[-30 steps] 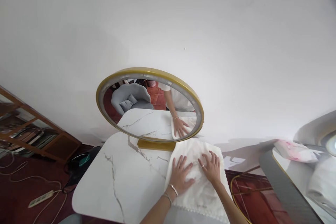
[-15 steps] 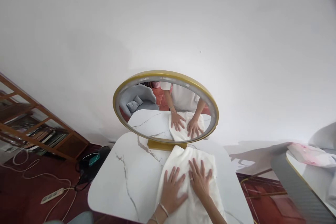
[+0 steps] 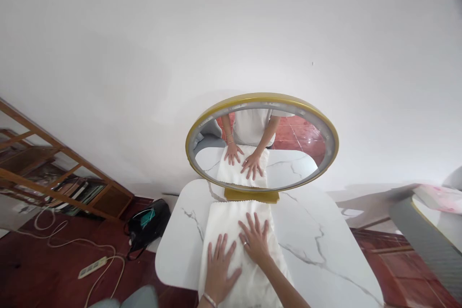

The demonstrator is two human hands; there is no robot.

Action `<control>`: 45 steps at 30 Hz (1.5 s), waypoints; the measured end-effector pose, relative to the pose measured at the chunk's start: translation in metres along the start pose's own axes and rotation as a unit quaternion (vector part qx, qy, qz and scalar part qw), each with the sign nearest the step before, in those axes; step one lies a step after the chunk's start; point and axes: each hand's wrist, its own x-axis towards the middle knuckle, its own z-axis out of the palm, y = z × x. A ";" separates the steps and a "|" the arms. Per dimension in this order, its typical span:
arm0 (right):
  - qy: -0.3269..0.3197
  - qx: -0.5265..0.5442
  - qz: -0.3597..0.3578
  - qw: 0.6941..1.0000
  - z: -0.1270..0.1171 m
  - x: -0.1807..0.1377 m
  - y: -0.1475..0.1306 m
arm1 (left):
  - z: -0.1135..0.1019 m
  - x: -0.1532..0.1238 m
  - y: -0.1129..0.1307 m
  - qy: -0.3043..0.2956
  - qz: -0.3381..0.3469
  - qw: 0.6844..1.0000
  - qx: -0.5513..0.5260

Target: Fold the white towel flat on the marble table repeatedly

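A white towel [image 3: 227,219] lies spread on a white marble table [image 3: 310,245], running from the near edge up to the mirror's base. My left hand [image 3: 219,269] rests flat on the towel with fingers spread, a bracelet at the wrist. My right hand [image 3: 255,239] lies flat on the towel just to the right and further away, a ring on one finger. Both hands hold nothing. A round gold-framed mirror [image 3: 262,143] stands at the table's far edge and reflects my hands and the towel.
A white wall rises behind the table. At the left stands a wooden shelf [image 3: 54,173] with books. On the red floor are a black bag [image 3: 147,224], a power strip [image 3: 93,267] and cables. A pink and white item [image 3: 438,197] lies at the right edge.
The view has swung, so the table and mirror now sit further right. Both hands have slid along the towel towards me, staying flat on it.
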 end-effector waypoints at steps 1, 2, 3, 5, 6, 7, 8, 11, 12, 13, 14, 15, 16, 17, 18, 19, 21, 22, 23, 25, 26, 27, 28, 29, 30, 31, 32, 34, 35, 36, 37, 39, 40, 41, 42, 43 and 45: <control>0.010 -0.013 0.004 1.000 -0.001 -0.003 0.003 | 0.001 0.002 0.003 0.003 0.001 1.000 -0.004; 0.019 -0.025 0.012 0.999 -0.002 -0.007 0.008 | 0.003 0.006 0.008 0.006 0.006 1.000 -0.008; 0.025 -0.038 0.025 0.999 -0.004 -0.012 0.015 | 0.005 0.011 0.014 0.009 0.016 1.000 -0.014; 0.029 -0.063 0.065 0.995 -0.009 -0.024 0.032 | 0.009 0.022 0.029 0.009 0.045 0.998 -0.036; 0.028 -0.075 0.087 0.993 -0.011 -0.030 0.041 | 0.012 0.028 0.037 0.008 0.059 0.997 -0.051; 0.024 -0.085 0.110 0.990 -0.013 -0.036 0.051 | 0.014 0.034 0.044 0.006 0.073 0.995 -0.069; 0.021 -0.095 0.132 0.987 -0.015 -0.041 0.060 | 0.016 0.040 0.051 0.002 0.084 0.993 -0.087; 0.010 -0.116 0.181 0.977 -0.018 -0.052 0.080 | 0.022 0.054 0.066 -0.013 0.100 0.986 -0.136; 0.007 -0.120 0.191 0.974 -0.018 -0.054 0.083 | 0.023 0.056 0.069 -0.020 0.101 0.983 -0.150; 0.004 -0.123 0.200 0.972 -0.018 -0.054 0.085 | 0.025 0.057 0.070 -0.026 0.101 0.981 -0.161; 0.003 -0.125 0.208 0.970 -0.018 -0.054 0.084 | 0.026 0.058 0.070 -0.029 0.102 0.980 -0.170; 0.003 -0.127 0.215 0.968 -0.017 -0.053 0.082 | 0.027 0.057 0.069 -0.031 0.103 0.979 -0.175; 0.004 -0.128 0.222 0.967 -0.016 -0.051 0.079 | 0.028 0.056 0.066 -0.030 0.105 0.978 -0.177; 0.005 -0.127 0.228 0.965 -0.015 -0.049 0.073 | 0.029 0.055 0.062 -0.028 0.104 0.978 -0.176; 0.006 -0.126 0.231 0.965 -0.014 -0.046 0.067 | 0.029 0.053 0.057 -0.026 0.102 0.979 -0.172; 0.006 -0.124 0.232 0.965 -0.012 -0.043 0.059 | 0.029 0.050 0.051 -0.026 0.099 0.981 -0.167; 0.006 -0.117 0.228 0.967 -0.009 -0.035 0.042 | 0.027 0.045 0.036 -0.032 0.091 0.983 -0.155; 0.007 -0.112 0.222 0.969 -0.006 -0.030 0.032 | 0.025 0.041 0.028 -0.038 0.085 0.985 -0.149; 0.010 -0.107 0.213 0.971 -0.004 -0.026 0.022 | 0.023 0.038 0.019 -0.044 0.079 0.986 -0.143; 0.016 -0.095 0.192 0.977 0.002 -0.020 0.002 | 0.017 0.030 0.001 -0.056 0.064 0.987 -0.135; 0.019 -0.088 0.181 0.979 0.005 -0.017 -0.008 | 0.014 0.025 -0.008 -0.061 0.055 0.988 -0.132; 0.020 -0.081 0.172 0.982 0.008 -0.015 -0.017 | 0.010 0.020 -0.016 -0.065 0.047 0.988 -0.130; 0.020 -0.074 0.163 0.984 0.010 -0.013 -0.026 | 0.007 0.016 -0.024 -0.069 0.039 0.989 -0.128; 0.018 -0.068 0.156 0.985 0.012 -0.011 -0.035 | 0.004 0.011 -0.032 -0.071 0.032 0.989 -0.126; 0.014 -0.062 0.148 0.987 0.013 -0.010 -0.042 | 0.001 0.006 -0.039 -0.073 0.027 0.989 -0.125; 0.010 -0.057 0.139 0.989 0.014 -0.008 -0.049 | -0.001 0.001 -0.046 -0.074 0.023 0.989 -0.123; 0.006 -0.054 0.131 0.990 0.015 -0.007 -0.056 | -0.004 -0.003 -0.053 -0.075 0.020 0.989 -0.123; -0.001 -0.050 0.111 0.993 0.017 -0.004 -0.066 | -0.008 -0.011 -0.063 -0.077 0.010 0.989 -0.123; -0.004 -0.048 0.103 0.994 0.017 -0.003 -0.069 | -0.011 -0.014 -0.066 -0.079 0.004 0.989 -0.123; -0.006 -0.045 0.098 0.994 0.017 -0.002 -0.071 | -0.013 -0.015 -0.067 -0.082 -0.004 0.989 -0.123; -0.009 -0.041 0.092 0.995 0.017 -0.002 -0.072 | -0.015 -0.016 -0.066 -0.084 -0.013 0.989 -0.125; -0.008 -0.031 0.087 0.996 0.016 -0.004 -0.067 | -0.017 -0.012 -0.058 -0.089 -0.032 0.986 -0.134; -0.006 -0.024 0.083 0.996 0.015 -0.006 -0.062 | -0.017 -0.008 -0.053 -0.087 -0.044 0.985 -0.143; 0.002 -0.019 0.094 0.995 0.014 -0.008 -0.056 | -0.016 -0.002 -0.046 -0.093 -0.045 0.983 -0.154; 0.007 -0.014 0.106 0.994 0.013 -0.010 -0.049 | -0.014 0.004 -0.039 -0.099 -0.041 0.980 -0.166; 0.012 -0.007 0.127 0.992 0.011 -0.011 -0.042 | -0.011 0.010 -0.033 -0.104 -0.034 0.978 -0.175; 0.017 0.006 0.165 0.986 0.008 -0.014 -0.030 | -0.006 0.021 -0.022 -0.111 -0.027 0.975 -0.189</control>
